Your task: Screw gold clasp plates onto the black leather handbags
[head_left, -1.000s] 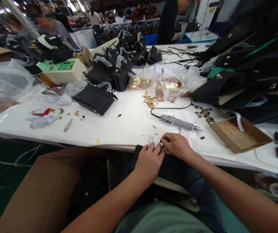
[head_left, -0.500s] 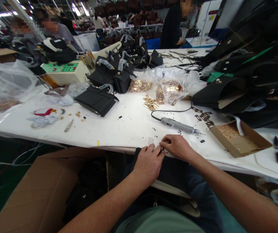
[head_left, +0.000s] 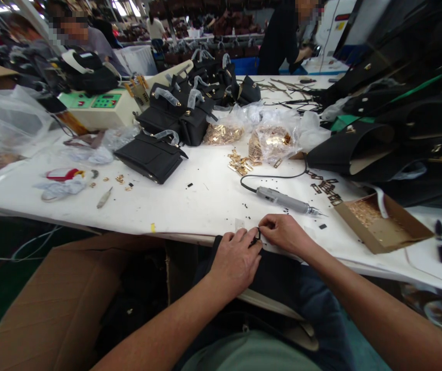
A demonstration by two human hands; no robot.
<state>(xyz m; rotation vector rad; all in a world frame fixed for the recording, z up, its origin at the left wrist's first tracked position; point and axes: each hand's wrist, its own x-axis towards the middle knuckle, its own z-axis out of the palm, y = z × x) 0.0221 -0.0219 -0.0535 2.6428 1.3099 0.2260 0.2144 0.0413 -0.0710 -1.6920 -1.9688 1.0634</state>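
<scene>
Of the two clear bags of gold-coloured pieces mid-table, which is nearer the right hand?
The bag on the right, directly beyond the grey tool, is nearer the right hand; the other bag sits farther left, behind the loose gold-coloured pieces.

Blk panel [head_left: 273, 270] looks matt & smooth, gold pcs [head_left: 239, 164] glossy, metal-like

- Left hand [head_left: 236, 260] lying over black material [head_left: 273, 270] at the table's edge
- Right hand [head_left: 285, 232], fingertips up against a small dark piece [head_left: 258, 234] there
- Grey screwdriver [head_left: 283, 200] lying beyond, near a cardboard tray [head_left: 389, 238]
</scene>
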